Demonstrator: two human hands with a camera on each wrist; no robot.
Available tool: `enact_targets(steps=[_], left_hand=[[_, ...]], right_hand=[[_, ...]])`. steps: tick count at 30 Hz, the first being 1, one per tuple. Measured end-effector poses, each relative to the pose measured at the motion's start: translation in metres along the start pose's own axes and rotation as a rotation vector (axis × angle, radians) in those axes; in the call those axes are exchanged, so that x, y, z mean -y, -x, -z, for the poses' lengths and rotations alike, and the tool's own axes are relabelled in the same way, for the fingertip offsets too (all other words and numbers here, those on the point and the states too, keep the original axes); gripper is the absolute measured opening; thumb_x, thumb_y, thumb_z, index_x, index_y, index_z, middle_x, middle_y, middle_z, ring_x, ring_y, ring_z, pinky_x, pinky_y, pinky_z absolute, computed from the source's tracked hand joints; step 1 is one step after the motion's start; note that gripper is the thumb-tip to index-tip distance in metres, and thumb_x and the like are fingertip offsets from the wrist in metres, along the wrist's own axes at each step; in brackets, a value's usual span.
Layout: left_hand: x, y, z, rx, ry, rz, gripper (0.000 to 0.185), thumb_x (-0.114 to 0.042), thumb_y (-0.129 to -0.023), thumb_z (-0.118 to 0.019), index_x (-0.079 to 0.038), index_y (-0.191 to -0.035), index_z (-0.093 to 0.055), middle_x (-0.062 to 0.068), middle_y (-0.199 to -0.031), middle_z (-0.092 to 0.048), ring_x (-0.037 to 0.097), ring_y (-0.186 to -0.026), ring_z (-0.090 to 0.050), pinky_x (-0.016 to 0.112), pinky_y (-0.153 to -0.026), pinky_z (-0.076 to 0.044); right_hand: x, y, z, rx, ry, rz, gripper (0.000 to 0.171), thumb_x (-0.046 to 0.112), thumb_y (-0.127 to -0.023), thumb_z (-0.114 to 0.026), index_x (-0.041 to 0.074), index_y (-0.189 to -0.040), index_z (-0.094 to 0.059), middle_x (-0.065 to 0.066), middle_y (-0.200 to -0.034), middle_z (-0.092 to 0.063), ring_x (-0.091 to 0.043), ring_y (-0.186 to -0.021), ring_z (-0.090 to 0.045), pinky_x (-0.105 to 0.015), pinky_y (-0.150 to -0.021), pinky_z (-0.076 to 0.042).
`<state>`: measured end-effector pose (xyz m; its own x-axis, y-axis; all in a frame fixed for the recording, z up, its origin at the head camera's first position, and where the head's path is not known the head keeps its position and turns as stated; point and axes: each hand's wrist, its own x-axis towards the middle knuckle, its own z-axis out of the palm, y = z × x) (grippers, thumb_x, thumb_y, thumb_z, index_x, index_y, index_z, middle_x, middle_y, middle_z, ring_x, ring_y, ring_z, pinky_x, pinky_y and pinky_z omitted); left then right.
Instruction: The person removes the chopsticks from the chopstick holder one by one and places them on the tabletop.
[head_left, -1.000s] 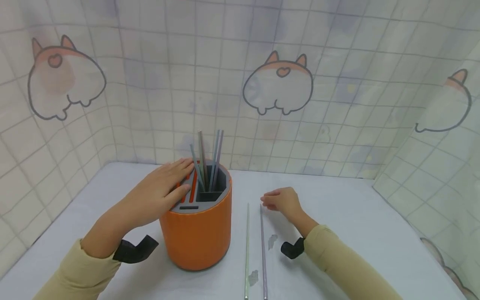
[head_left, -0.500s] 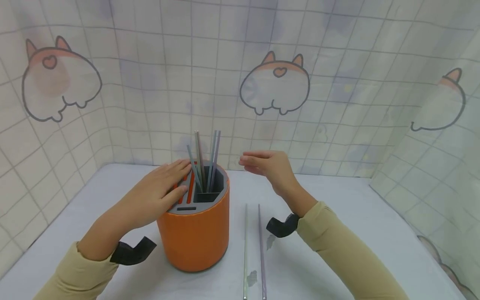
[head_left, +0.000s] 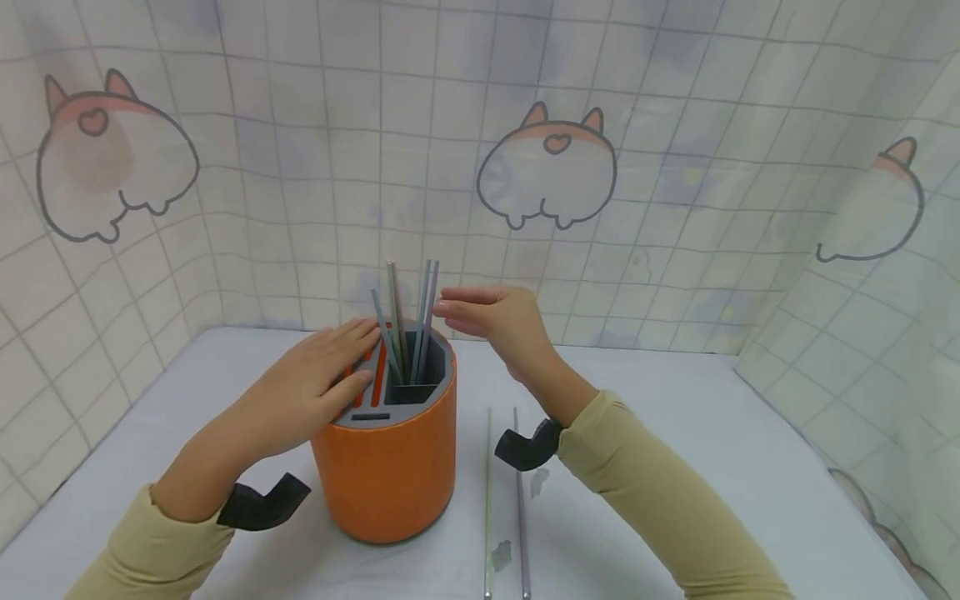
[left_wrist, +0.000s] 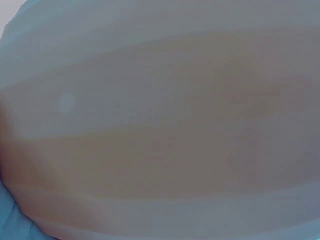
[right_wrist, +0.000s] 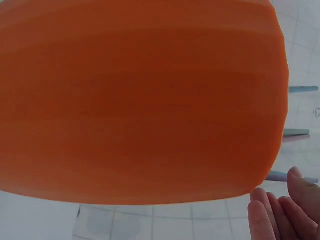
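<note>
My left hand (head_left: pixel 315 392) lies flat on the holder (head_left: pixel 386 467) near the table's centre, steadying it; my right hand (head_left: pixel 495 321), fingers straight and empty, reaches the upright sticks (head_left: pixel 408 321); two sticks (head_left: pixel 502 500) lie beside it

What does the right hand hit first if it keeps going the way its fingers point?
Most likely the chopsticks standing in the orange holder. The right hand has straight fingers aimed left at their upper shafts, fingertips about beside them. Depth is unclear; it could pass just behind them.
</note>
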<state>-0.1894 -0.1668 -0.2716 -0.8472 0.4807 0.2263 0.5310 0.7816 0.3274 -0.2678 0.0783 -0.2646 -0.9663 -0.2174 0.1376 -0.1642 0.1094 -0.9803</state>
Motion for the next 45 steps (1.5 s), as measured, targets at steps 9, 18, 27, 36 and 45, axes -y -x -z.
enact_targets(steps=[9,18,27,36,45], left_hand=[[0.001,0.0,-0.003,-0.008,0.006,-0.008,0.057,-0.035,-0.106,-0.042,-0.006,-0.155,-0.035,0.013,-0.163,-0.03,0.037,-0.152,-0.024,0.06,-0.123,-0.019],[0.001,-0.002,-0.003,-0.01,0.011,-0.007,0.057,-0.035,-0.106,-0.042,-0.006,-0.155,-0.034,0.013,-0.163,-0.029,0.037,-0.152,-0.024,0.06,-0.123,-0.019],[0.0,-0.004,-0.004,-0.007,0.017,-0.01,0.057,-0.036,-0.106,-0.041,-0.007,-0.155,-0.034,0.013,-0.163,-0.029,0.037,-0.153,-0.023,0.06,-0.123,-0.018],[-0.001,-0.004,-0.005,-0.01,0.018,-0.015,0.057,-0.035,-0.106,-0.041,-0.007,-0.155,-0.034,0.013,-0.163,-0.029,0.036,-0.153,-0.023,0.06,-0.123,-0.018],[-0.001,-0.002,-0.003,0.013,0.005,-0.008,0.058,-0.036,-0.107,-0.04,-0.006,-0.155,-0.032,0.013,-0.164,-0.027,0.036,-0.153,-0.021,0.057,-0.124,-0.017]], right_hand=[[0.001,0.0,-0.013,-0.02,-0.004,0.042,0.027,0.018,-0.089,-0.076,0.004,-0.112,-0.075,-0.013,-0.11,-0.076,-0.024,-0.103,-0.074,-0.036,-0.095,-0.058],[0.012,0.002,-0.005,-0.073,0.044,0.105,0.024,0.022,-0.089,-0.076,0.007,-0.107,-0.077,-0.01,-0.103,-0.077,-0.021,-0.097,-0.076,-0.033,-0.099,-0.056],[0.043,0.01,0.015,-0.108,-0.081,0.236,0.026,0.016,-0.089,-0.076,0.0,-0.109,-0.075,-0.008,-0.099,-0.078,-0.019,-0.096,-0.076,-0.029,-0.089,-0.06],[0.07,0.027,0.037,-0.149,-0.272,0.403,0.024,0.004,-0.089,-0.072,-0.011,-0.108,-0.071,0.0,-0.088,-0.078,-0.016,-0.089,-0.076,-0.032,-0.086,-0.06],[0.086,0.042,0.059,-0.33,-0.435,0.602,0.014,-0.002,-0.082,-0.078,-0.006,-0.095,-0.076,-0.009,-0.085,-0.077,-0.022,-0.08,-0.076,-0.038,-0.08,-0.061]])
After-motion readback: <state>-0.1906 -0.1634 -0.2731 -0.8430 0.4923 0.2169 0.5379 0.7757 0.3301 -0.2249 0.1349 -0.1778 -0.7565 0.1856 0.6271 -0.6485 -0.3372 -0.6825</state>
